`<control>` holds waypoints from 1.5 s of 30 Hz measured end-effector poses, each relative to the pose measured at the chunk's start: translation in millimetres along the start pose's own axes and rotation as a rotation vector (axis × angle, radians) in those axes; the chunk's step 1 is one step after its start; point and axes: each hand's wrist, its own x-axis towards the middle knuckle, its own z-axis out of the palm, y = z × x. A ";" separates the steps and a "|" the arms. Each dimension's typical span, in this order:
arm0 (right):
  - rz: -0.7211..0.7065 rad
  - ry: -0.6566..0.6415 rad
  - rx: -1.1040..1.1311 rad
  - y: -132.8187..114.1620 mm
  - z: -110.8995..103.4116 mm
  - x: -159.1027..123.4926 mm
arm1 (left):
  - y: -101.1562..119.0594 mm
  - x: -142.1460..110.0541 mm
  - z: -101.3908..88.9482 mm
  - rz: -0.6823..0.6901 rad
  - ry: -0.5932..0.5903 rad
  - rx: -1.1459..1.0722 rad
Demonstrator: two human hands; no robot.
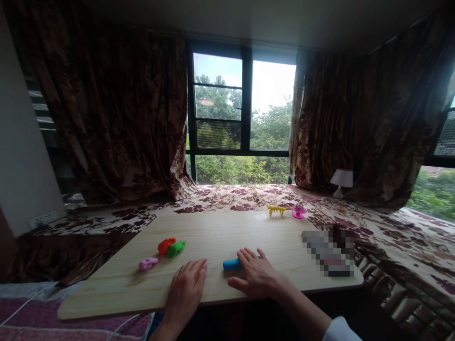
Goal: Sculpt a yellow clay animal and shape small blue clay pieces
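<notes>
My right hand (254, 274) lies palm down across a blue roll of what looks like modelling clay (232, 264), its fingers stretched out and spread over it. The roll's left end sticks out beside the fingers; most of the rest is under the hand. To the left, my left hand (187, 285) rests palm down at the near part of the table (213, 232), fingers extended and nothing visible in it. Beyond it sit an orange lump (166, 245), a green lump (176, 248) touching it, and a smaller pink lump (148, 264).
At the table's far edge stand a yellow legged figure (277, 210) and a bright pink piece on a round base (298, 211). A blurred-out flat object (329, 253) lies at the right. Behind are a flowered window seat (241, 196), a small lamp (342, 179) and curtains (131, 118).
</notes>
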 end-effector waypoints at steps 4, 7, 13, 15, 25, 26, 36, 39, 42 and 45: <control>-0.019 0.013 -0.004 -0.8 3.1 -7.1 | -1.3 -0.8 -0.3 0.011 0.005 0.016; -0.088 0.026 0.001 -7.8 12.7 -41.4 | -1.4 -2.3 1.6 0.013 0.005 0.022; -0.055 0.042 0.007 -15.6 16.9 -51.0 | -0.8 -2.8 3.6 0.025 0.009 0.031; 0.007 0.050 0.005 -10.7 11.9 -24.9 | -1.1 -2.2 3.4 0.034 0.016 0.036; 0.032 0.057 -0.008 -5.1 8.8 1.8 | -1.7 -3.6 2.7 0.044 0.013 0.052; 0.005 0.048 -0.009 -8.7 11.9 -13.1 | -0.9 -4.2 2.0 0.043 0.012 0.050; 0.043 0.083 0.003 -9.1 16.8 -2.0 | 2.9 -4.1 1.2 0.052 0.004 0.077; 0.105 0.094 0.008 2.2 8.4 36.5 | 0.4 -2.5 3.4 0.056 0.000 0.087; 0.121 0.097 0.005 3.8 7.5 42.7 | -0.8 -2.2 4.2 0.051 -0.006 0.089; 0.073 0.097 -0.009 -6.6 15.8 10.9 | 0.1 -3.3 3.3 0.042 -0.010 0.080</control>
